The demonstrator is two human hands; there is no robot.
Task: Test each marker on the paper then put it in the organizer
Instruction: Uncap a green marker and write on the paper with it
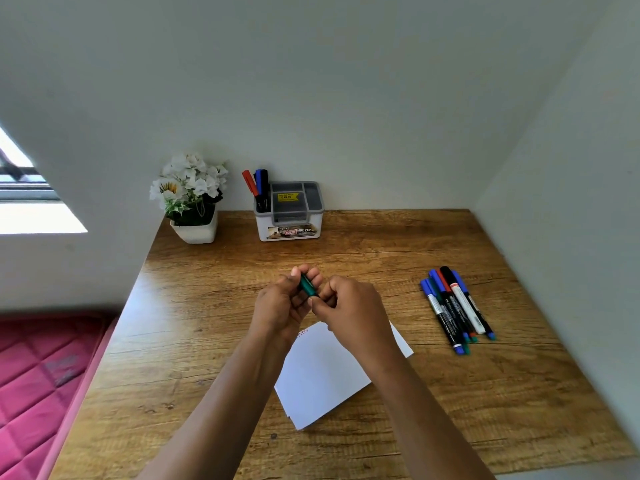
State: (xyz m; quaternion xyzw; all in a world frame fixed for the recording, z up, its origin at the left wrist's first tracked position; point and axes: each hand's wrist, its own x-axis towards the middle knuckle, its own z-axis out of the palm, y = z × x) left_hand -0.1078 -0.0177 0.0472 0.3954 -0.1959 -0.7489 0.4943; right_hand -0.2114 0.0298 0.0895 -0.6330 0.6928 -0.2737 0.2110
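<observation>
wood-grain surface (381,244) fills a pale corner of the room, and both hands meet above its middle, over the far edge of the paper (322,372). between them is a green marker (307,285), its long axis running from the far left down toward the near right. the left hand (282,304) has its grip curled shut around the far, capped end, fingertips showing past it. the right hand (349,306) has its grip pinched on the near end of the barrel, thumb and forefinger pressed together there. both hands touch the marker, so neither is nearer; it looks as if the cap is about to be pulled off or pushed on, and i cannot tell which.

a faint red scribble (302,332) sits on the paper just below the left grip. the organizer (289,211) stands well beyond the grips, against the wall, slightly to their left, with three markers (258,185) upright in its left compartment. a flower pot (194,221) stands left of it. the pile of untested markers (455,308) lies well off to the right of the right grip, long axes running roughly away from the person.
</observation>
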